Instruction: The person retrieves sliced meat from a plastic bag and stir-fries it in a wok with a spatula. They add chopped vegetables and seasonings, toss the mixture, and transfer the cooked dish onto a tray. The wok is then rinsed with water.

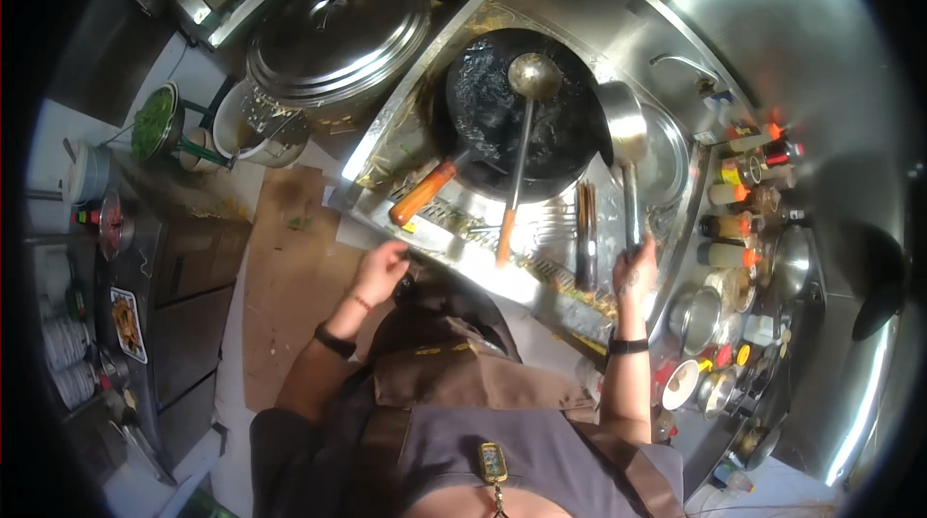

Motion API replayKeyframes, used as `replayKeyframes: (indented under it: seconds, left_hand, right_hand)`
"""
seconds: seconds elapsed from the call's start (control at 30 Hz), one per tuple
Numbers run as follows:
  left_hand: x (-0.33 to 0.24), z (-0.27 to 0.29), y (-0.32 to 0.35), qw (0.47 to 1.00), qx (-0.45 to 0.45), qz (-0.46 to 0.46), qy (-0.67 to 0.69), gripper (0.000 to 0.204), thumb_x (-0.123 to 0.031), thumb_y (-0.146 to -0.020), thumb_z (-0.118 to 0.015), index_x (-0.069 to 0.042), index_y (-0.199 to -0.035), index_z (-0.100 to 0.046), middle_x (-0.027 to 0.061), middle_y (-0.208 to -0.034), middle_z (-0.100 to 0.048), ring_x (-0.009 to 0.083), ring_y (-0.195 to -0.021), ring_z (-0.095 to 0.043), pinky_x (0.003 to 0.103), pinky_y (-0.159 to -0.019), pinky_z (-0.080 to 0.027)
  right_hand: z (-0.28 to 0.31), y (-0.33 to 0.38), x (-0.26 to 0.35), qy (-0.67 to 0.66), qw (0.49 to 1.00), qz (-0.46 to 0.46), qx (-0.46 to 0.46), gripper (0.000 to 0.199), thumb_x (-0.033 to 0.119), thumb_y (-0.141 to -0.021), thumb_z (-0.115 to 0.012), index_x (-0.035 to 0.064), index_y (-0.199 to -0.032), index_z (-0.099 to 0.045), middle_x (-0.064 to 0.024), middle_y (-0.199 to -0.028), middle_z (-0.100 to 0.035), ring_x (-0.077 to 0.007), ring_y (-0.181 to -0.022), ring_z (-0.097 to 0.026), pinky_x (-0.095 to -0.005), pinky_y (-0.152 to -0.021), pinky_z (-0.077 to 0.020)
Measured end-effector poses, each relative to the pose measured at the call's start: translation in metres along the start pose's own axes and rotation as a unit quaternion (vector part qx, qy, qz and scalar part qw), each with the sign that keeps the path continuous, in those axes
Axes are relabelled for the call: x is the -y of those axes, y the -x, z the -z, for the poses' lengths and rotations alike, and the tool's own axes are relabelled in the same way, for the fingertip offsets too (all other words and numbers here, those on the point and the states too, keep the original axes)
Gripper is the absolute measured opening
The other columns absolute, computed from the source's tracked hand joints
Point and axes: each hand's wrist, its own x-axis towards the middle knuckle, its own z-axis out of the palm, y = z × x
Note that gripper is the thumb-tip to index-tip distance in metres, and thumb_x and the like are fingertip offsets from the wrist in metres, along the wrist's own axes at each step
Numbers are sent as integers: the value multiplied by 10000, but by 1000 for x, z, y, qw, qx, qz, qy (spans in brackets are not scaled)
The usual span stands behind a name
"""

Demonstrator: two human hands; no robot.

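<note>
My right hand (pixel 634 272) is closed round the long handle of a steel scoop (pixel 623 122), its wide bowl tilted beside the wok's right rim. A black wok (pixel 483 122) with a wooden handle (pixel 423 194) sits on the stove, with what looks like shiny liquid inside. Across it lies a ladle (pixel 534 77), its bowl in the wok and its wooden grip (pixel 506 236) over the stove's front edge. Curled at that edge is my left hand (pixel 379 272), beside a small dark round part (pixel 404 284). What its fingers grip, if anything, is hidden.
A large lidded steel pot (pixel 338 30) stands left of the wok. Behind the scoop lies a round metal lid or pan (pixel 666 156), near a tap (pixel 676 60). Sauce bottles (pixel 736 224) and bowls (pixel 693 320) crowd the right side. A counter (pixel 198 277) stands left.
</note>
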Motion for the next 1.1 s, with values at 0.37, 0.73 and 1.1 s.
replayKeyframes:
  seconds: [0.37, 0.73, 1.1]
  left_hand:
    - [-119, -111, -22, 760, 198, 286, 548, 506, -413, -1022, -389, -8, -1311, -479, 155, -1038, -653, 236, -796, -658, 353, -791, -556]
    - [-151, -48, -49, 654, 178, 186, 711, 383, -259, -991, -495, -24, -1293, -484, 129, -989, -652, 134, -708, -601, 216, -595, -489]
    - [-156, 9, 12, 741, 170, 216, 613, 295, -199, -987, -491, -68, -1249, -456, 50, -828, -539, 91, -546, -497, 215, -425, -390]
  right_hand:
    - [-52, -132, -192, 26, 997, -51, 45, 492, 150, -764, -671, 3, -1220, -558, -258, -1074, -650, -390, -1033, -623, -439, -892, -481]
    - [-126, 40, -132, -8, 987, 87, 133, 698, 160, -829, -675, 27, -1410, -312, -290, -1236, -501, -454, -1103, -531, -497, -987, -408]
    - [-28, -52, -19, -301, 936, 141, 118, 579, 128, -839, -682, 53, -1344, -408, -140, -1039, -651, -274, -904, -647, -367, -829, -511]
